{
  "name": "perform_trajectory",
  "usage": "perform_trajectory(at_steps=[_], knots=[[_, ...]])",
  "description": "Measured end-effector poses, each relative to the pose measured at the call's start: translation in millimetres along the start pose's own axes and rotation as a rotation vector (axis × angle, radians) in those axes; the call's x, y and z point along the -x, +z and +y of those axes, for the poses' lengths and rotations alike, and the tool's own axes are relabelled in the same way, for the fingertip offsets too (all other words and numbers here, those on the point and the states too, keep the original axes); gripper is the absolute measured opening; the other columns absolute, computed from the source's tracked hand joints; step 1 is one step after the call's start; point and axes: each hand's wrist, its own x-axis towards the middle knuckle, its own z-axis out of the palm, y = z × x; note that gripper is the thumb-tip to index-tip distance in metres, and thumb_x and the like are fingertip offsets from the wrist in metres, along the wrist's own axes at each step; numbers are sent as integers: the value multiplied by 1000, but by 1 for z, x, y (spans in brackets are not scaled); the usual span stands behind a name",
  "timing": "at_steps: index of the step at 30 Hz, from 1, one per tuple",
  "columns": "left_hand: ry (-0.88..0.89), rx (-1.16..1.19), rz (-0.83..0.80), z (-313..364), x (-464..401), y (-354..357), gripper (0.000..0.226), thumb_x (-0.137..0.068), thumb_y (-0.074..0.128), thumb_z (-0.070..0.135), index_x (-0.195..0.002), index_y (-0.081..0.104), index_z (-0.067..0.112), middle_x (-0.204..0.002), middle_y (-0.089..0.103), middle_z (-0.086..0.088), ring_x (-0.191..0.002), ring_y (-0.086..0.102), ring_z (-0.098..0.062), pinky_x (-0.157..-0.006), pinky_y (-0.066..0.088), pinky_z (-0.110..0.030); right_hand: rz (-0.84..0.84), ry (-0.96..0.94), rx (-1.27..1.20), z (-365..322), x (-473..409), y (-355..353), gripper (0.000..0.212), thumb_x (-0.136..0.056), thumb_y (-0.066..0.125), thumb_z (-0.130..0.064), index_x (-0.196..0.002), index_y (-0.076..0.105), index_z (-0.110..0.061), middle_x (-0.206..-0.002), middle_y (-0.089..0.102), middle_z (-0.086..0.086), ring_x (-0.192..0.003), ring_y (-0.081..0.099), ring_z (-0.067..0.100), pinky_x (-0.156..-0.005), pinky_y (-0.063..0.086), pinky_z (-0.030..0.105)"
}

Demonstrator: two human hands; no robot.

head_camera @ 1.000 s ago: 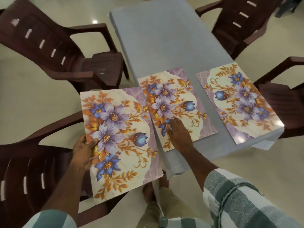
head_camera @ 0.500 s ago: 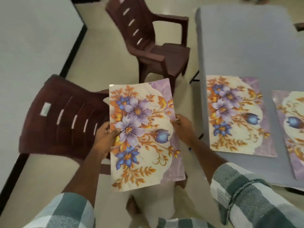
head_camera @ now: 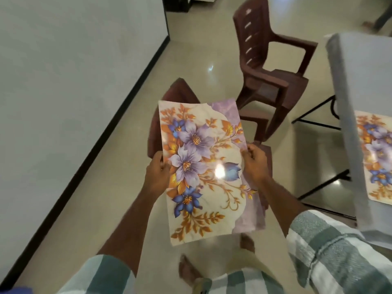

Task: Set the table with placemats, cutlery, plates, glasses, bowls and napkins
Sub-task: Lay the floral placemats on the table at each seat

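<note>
I hold a floral placemat point(head_camera: 203, 166) in the air in front of me, away from the table. It shows purple and blue flowers with orange leaves on a cream ground. My left hand point(head_camera: 158, 175) grips its left edge, and my right hand point(head_camera: 254, 162) pinches its right edge. The grey-clothed table point(head_camera: 352, 85) is at the far right of the view. One more floral placemat point(head_camera: 375, 158) lies flat on it, cut off by the frame edge.
A dark brown plastic chair point(head_camera: 273, 66) stands ahead beside the table. Another brown chair point(head_camera: 176, 96) sits right behind the held placemat, mostly hidden. A white wall with a black skirting runs along the left. My bare feet stand on the glossy tiled floor.
My right hand left the placemat on the table and took the right edge of the held one. The view swung left, away from the table; the held placemat now hangs over the floor.
</note>
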Motion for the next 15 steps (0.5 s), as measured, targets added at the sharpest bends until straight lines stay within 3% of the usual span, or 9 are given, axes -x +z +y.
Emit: perform_trajectory(at_steps=[5,8,12,15], knots=[[-8,75,72,-22,-38,-86,29,-99,53,15,-127,60,18,-117,68,0,-105,68,-21,-93,56,-44,-47,-52,56,-55,-9,94,31,-102,53,-40,-127,59,-22,-118,69,-8,-107,67,12,-93,58,47],[-11,70,81,-38,-75,-125,37,-94,48,25,-129,60,21,-121,68,1,-109,66,-21,-97,55,-48,-101,-94,150,-80,-29,149,38,-102,53,-38,-137,51,-22,-130,64,-3,-118,62,20,-100,54,48],[4,42,89,-55,-143,-178,41,-92,46,32,-130,59,27,-125,67,6,-113,65,-19,-100,53,-50,-90,-208,335,-125,-81,217,40,-102,47,-28,-142,45,-26,-131,63,1,-119,62,26,-101,53,48],[29,14,129,-46,-207,-223,41,-96,46,20,-136,56,20,-132,64,3,-120,60,-20,-104,47,-40,-63,-191,448,-168,-137,272,43,-96,48,-20,-139,46,-18,-124,66,14,-112,63,38,-96,53,48]])
